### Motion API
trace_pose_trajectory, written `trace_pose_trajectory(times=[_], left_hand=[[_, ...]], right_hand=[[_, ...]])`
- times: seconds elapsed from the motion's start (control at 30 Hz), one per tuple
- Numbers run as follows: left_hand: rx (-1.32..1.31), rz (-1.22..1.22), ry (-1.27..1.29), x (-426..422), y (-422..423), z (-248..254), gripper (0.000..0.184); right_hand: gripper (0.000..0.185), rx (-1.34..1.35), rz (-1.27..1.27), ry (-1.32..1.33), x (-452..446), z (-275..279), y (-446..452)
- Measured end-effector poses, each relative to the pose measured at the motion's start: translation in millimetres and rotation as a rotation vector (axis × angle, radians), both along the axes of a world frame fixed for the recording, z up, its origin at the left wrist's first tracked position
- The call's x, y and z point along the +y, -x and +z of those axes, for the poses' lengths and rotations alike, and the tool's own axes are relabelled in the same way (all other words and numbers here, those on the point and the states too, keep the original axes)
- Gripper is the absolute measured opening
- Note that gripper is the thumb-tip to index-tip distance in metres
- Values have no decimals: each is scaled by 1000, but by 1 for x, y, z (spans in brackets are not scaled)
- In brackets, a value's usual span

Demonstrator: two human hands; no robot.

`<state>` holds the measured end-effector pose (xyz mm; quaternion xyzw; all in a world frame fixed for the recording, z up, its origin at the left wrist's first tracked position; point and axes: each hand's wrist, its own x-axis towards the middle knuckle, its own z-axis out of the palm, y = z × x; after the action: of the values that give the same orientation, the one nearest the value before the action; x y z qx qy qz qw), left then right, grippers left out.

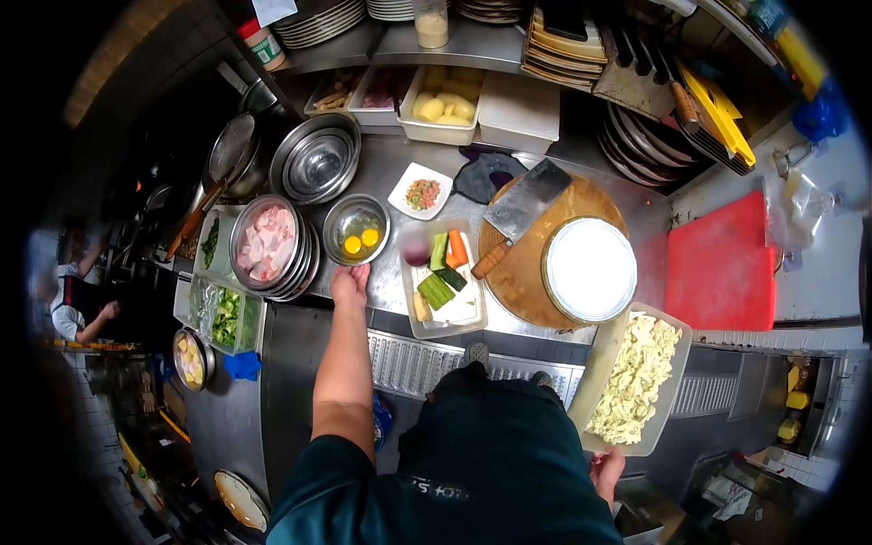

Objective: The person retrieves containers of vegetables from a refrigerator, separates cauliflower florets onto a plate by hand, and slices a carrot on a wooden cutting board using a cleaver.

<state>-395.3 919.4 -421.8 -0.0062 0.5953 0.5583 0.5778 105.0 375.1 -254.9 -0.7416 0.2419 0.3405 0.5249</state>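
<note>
A small metal bowl [343,214] with two egg yolks and clear egg white stands near the counter's front edge. My left hand [350,283] grips its near side, with part of the fingers hidden beneath the bowl. Low on the right, my right hand [607,472] holds the near end of a long plastic container [581,434]. Chopped pale yellow-green vegetable [636,381] lies in that container, which juts out past the counter edge. Between my arms, another plastic tray [420,331] carries a carrot, cucumber pieces and a purple onion.
A cleaver [529,202] and a large white round lid [589,270] rest on a round wooden board [518,295]. Raw meat [269,241] fills a steel bowl at left. A square white dish [400,193] holds chopped bits. A red board [722,263] stands right. Another person [77,304] is far left.
</note>
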Motion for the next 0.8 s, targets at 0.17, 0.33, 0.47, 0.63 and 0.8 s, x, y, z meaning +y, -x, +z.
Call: trace_pose_trajectory(times=[0.17,0.33,0.47,0.63,0.8], left_hand=[[-28,-3,-44,15,6,11,21],[332,-220,21,-26,-32,54,33],[542,-855,90,-78,-72,102,57],[833,-1070,-66,-107,-87,89,42],[1020,-1078,-111,-99,-84,102,41]], right_hand=[[10,-9,36,8,4,11,1],[11,-19,33,6,7,11,5],[17,-67,29,-1,25,17,9],[16,-48,-8,-1,67,33,16],[12,-46,7,31,72,41,12]])
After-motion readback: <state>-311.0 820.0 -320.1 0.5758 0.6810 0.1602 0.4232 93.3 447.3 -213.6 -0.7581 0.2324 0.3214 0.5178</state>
